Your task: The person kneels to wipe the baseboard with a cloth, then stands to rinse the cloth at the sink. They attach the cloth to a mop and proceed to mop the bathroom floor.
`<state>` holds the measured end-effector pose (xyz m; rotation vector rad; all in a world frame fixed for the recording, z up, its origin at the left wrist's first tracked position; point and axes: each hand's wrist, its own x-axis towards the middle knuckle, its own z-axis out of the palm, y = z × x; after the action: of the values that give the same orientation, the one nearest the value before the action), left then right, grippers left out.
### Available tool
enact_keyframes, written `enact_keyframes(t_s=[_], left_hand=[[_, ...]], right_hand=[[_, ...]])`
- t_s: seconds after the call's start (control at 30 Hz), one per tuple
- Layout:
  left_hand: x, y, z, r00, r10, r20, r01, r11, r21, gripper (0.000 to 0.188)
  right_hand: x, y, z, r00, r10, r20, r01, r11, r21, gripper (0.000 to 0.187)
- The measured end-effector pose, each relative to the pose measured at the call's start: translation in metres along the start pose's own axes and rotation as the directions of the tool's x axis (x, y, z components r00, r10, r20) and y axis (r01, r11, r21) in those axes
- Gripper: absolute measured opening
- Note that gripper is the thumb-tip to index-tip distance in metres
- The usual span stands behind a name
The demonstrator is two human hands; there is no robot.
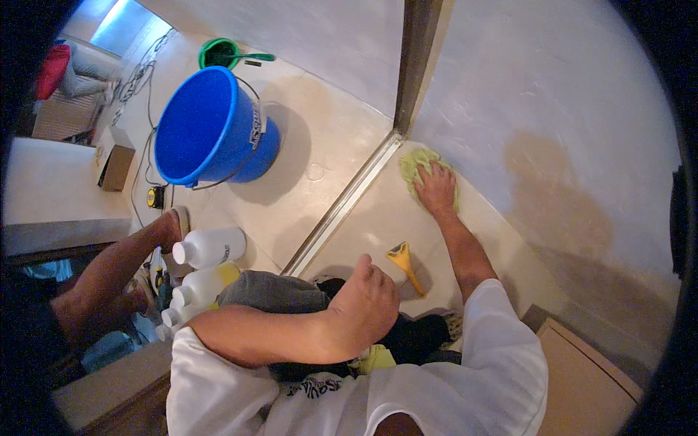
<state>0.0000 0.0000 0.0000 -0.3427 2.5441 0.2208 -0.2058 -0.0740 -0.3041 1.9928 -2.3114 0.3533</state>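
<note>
My right hand [436, 190] presses a yellow-green cloth [416, 166] against the pale floor, in the corner where the wall meets the metal track [342, 207]. Its fingers lie over the cloth and cover part of it. My left hand [367, 299] is bent across in front of my body, above my knees, with its fingers curled in. Whatever it may hold is hidden. Just below it shows another piece of yellow-green fabric [375, 359]. Between my two hands a yellow-handled scraper [407, 269] lies on the floor.
A blue bucket [211, 131] stands left of the track, with a small green bucket [218, 52] and brush behind it. White bottles [214, 247] line my left side. Another person's leg [123, 261], a cardboard box [113, 160], a tape measure [155, 196] and cables are farther left.
</note>
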Motion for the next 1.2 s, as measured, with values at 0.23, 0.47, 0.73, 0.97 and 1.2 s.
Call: enact_keyframes(t_s=[0.23, 0.47, 0.73, 0.97, 1.2], left_hand=[[0.004, 0.042, 0.012, 0.993, 0.090, -0.076, -0.090, 0.996, 0.001, 0.027], [0.007, 0.045, 0.020, 0.994, 0.102, -0.027, -0.097, 0.983, 0.154, 0.025], [0.008, 0.042, 0.025, 0.999, 0.037, -0.007, -0.037, 0.995, 0.088, 0.025], [-0.005, 0.041, 0.018, 0.999, 0.047, 0.002, -0.047, 0.999, 0.017, 0.024], [-0.015, 0.041, 0.019, 0.997, 0.041, -0.064, -0.039, 0.999, 0.036, 0.024]], right_hand=[[-0.023, 0.005, -0.029, 0.990, -0.126, 0.057, 0.117, 0.983, 0.144, 0.034], [-0.034, -0.143, -0.054, 0.694, -0.637, 0.335, 0.492, 0.759, 0.426, 0.039], [-0.043, -0.143, -0.013, 0.624, -0.720, 0.304, 0.626, 0.694, 0.356, 0.035], [0.009, -0.083, -0.008, 0.851, -0.480, 0.213, 0.424, 0.867, 0.260, 0.026], [0.045, -0.045, -0.029, 0.978, 0.113, 0.176, -0.160, 0.945, 0.285, 0.034]])
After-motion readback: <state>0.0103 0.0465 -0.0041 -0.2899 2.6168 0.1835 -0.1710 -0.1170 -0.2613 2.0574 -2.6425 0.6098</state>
